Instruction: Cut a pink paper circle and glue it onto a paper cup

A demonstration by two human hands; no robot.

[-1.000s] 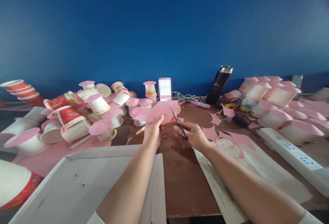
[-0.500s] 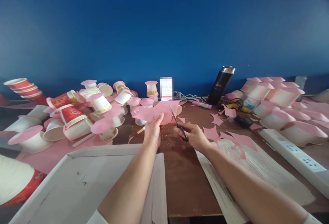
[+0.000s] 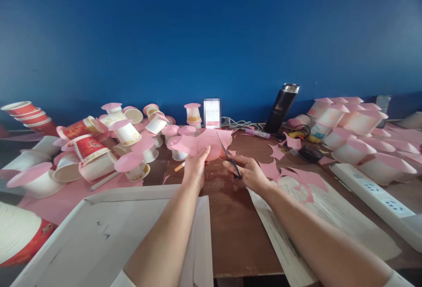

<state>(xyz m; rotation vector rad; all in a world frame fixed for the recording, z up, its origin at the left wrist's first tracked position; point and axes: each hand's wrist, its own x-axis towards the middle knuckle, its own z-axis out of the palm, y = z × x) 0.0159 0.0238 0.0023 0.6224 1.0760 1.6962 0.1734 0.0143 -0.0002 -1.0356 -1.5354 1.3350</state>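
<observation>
My left hand (image 3: pixel 197 162) pinches a sheet of pink paper (image 3: pixel 211 143), thumb on top, over the middle of the table. A round outline shows on the paper near my thumb. In my right hand (image 3: pixel 249 172) is a pair of dark-handled scissors (image 3: pixel 233 165), its fingers closed round the handles. The blades reach up to the right part of the paper, touching or overlapping it. Just behind the sheet stands a bright phone-like screen (image 3: pixel 211 113). Pink offcuts (image 3: pixel 269 169) lie to the right of my right hand.
Paper cups with pink discs (image 3: pixel 127 132) crowd the left, and more capped cups (image 3: pixel 362 120) the right. A black flask (image 3: pixel 281 109) leans at the back. A power strip (image 3: pixel 379 197), a printed sheet (image 3: pixel 343 221) and a white box lid (image 3: pixel 132 225) lie nearer.
The pink paper has turned slightly in my left hand, and its right corner sits a little further right. My right hand keeps hold of the scissors. The view has shifted slightly.
</observation>
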